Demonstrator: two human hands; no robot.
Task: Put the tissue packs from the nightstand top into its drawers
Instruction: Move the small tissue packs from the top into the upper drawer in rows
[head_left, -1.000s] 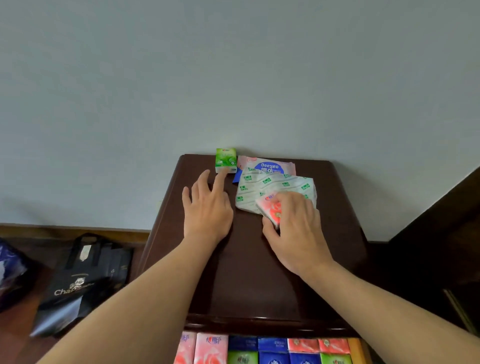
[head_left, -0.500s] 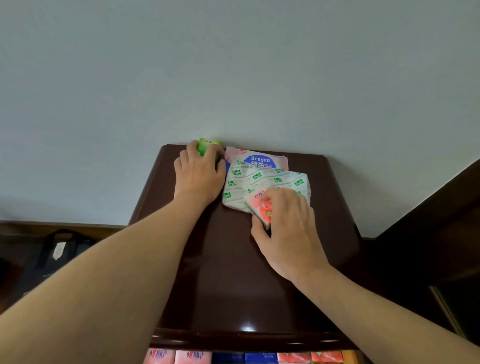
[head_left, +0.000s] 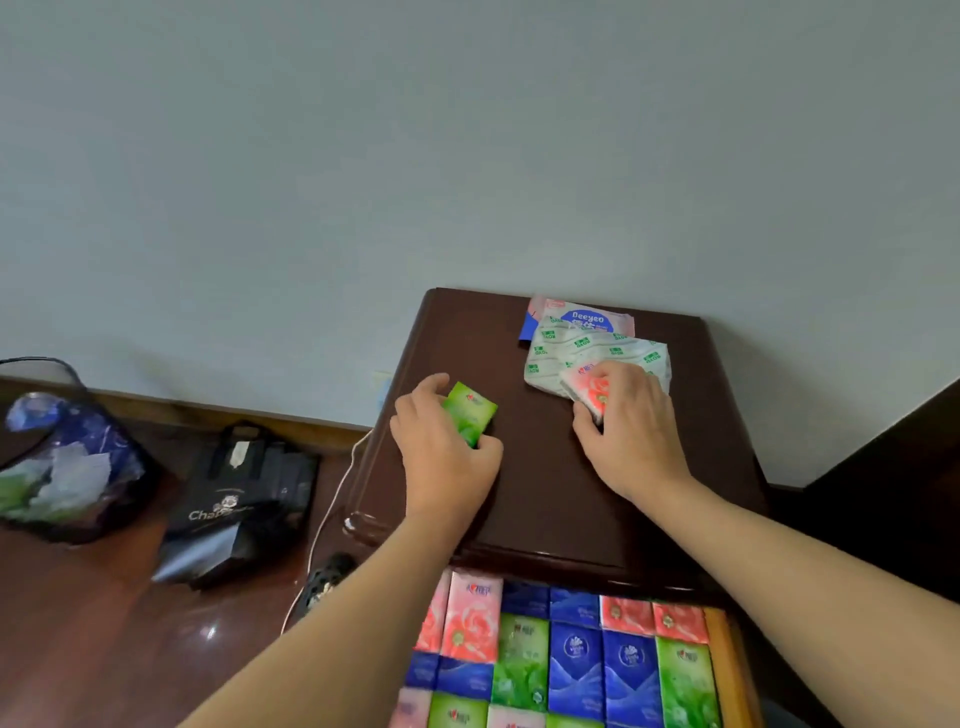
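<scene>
- Green tissue pack (head_left: 470, 420) pinched in left hand (head_left: 444, 457), thumb and fingers curled round it; tilted, long axis running toward the wall, over the nightstand (head_left: 550, 499) top.
- Right hand (head_left: 631, 431) grips red pack (head_left: 589, 392), fingers curled, atop white pack (head_left: 597, 358).
- "Deeyeo" legible on rear pack (head_left: 584, 317).
- Open drawer (head_left: 727, 670) holds rows of packs.

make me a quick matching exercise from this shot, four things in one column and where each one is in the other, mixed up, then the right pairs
Things:
1. green tissue pack
2. red tissue pack
3. Deeyeo pack
4. black bag

Places:
A. on the floor beside the nightstand
B. gripped in the left hand
C. at the back, by the wall
D. under the right hand's fingers

Pairs: 1-B, 2-D, 3-C, 4-A
</scene>
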